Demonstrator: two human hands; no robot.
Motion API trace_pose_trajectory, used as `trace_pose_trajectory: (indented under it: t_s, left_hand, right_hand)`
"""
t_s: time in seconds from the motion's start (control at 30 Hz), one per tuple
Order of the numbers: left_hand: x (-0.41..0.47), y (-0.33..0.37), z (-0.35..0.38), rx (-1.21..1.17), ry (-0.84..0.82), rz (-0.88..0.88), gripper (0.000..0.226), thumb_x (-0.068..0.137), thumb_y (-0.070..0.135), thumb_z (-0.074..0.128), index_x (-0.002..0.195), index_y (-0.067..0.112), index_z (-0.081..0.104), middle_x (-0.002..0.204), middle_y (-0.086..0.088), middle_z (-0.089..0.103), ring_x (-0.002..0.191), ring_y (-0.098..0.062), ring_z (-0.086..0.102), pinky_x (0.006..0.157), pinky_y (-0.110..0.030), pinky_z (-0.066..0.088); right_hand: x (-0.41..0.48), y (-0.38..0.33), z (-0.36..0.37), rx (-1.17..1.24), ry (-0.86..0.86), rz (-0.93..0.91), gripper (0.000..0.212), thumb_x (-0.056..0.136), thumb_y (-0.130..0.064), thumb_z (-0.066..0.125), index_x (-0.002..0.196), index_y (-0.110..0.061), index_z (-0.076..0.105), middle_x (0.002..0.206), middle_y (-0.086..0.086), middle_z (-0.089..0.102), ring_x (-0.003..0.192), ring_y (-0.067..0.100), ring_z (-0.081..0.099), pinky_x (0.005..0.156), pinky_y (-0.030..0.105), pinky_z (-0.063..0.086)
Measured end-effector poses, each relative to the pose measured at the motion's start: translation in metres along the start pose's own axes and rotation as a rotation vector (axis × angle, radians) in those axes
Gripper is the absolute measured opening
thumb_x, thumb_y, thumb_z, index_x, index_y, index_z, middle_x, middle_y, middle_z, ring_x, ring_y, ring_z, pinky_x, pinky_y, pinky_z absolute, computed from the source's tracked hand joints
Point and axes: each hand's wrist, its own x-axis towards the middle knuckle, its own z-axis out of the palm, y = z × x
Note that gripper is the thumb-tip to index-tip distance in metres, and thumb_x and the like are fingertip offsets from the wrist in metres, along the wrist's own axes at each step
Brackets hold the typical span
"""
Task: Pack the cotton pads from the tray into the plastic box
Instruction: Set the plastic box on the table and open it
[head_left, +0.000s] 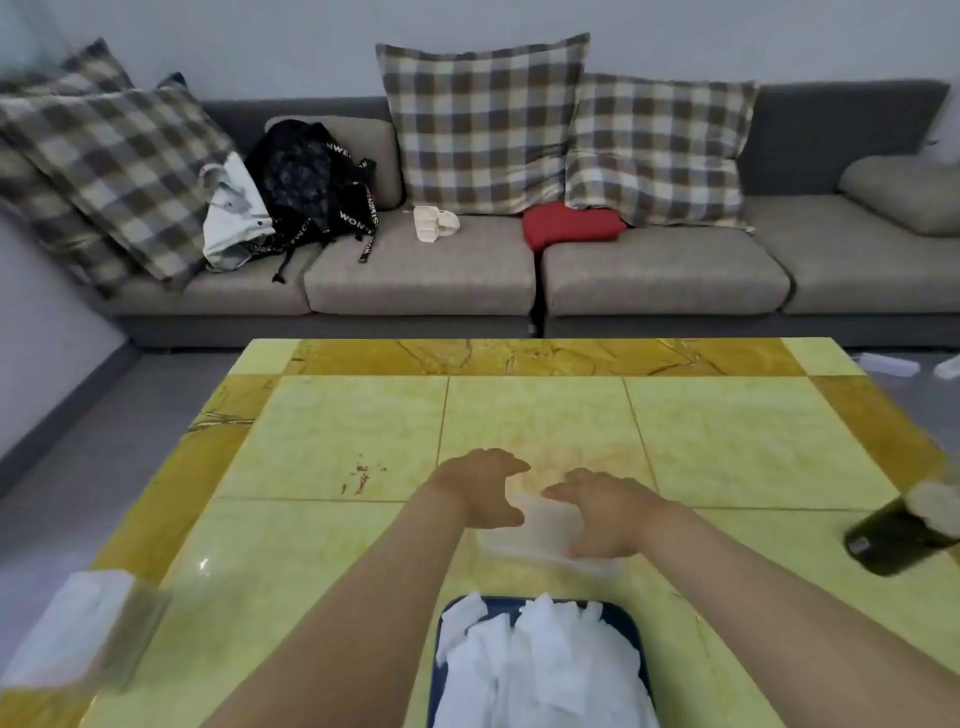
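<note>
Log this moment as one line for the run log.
left hand: at left side of plastic box | right hand: at its right side | grip: unclear, blurred | cotton pads: heaped in tray

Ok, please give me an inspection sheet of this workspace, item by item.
Surface: yellow-green stone table, a reddish stain left of centre.
Job's things: clear plastic box, blurred, between the hands; blue tray at the near edge, heaped with white cotton pads.
Clutter: dark phone at the right edge; blurred clear container with white contents, near left.
Grippers: left hand and right hand flank the box, both curved toward it; grip unclear.
Cables: nothing seen.
Surroundings: grey sofa with plaid cushions, black backpack, red cushion.
</note>
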Motion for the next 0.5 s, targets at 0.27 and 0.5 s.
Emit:
trace_pose_trajectory:
  t_s: [0.27,0.5]
  left_hand:
    - [0.015,-0.010,0.049,0.123,0.065,0.001,0.088,0.076,0.051,0.077,0.151,0.037,0.033,0.146,0.004,0.044,0.141,-0.018,0.032,0.107,-0.043,0.041]
    - [0.001,-0.013,0.075,0.121,0.266,-0.006,0.071,0.086,0.049,0.069,0.149,0.028,0.043,0.153,0.002,0.036,0.143,-0.019,0.029,0.112,-0.039,0.035]
  right_hand:
    - [0.024,0.001,0.030,-0.035,0.103,-0.039,0.092,0.075,-0.030,0.080,0.152,-0.039,0.032,0.144,-0.006,0.045,0.130,0.020,0.048,0.101,0.037,0.048]
    - [0.014,0.007,0.059,-0.062,0.319,-0.030,0.066,0.084,-0.011,0.071,0.144,-0.024,0.049,0.134,0.000,0.046,0.123,0.021,0.049,0.097,0.036,0.048]
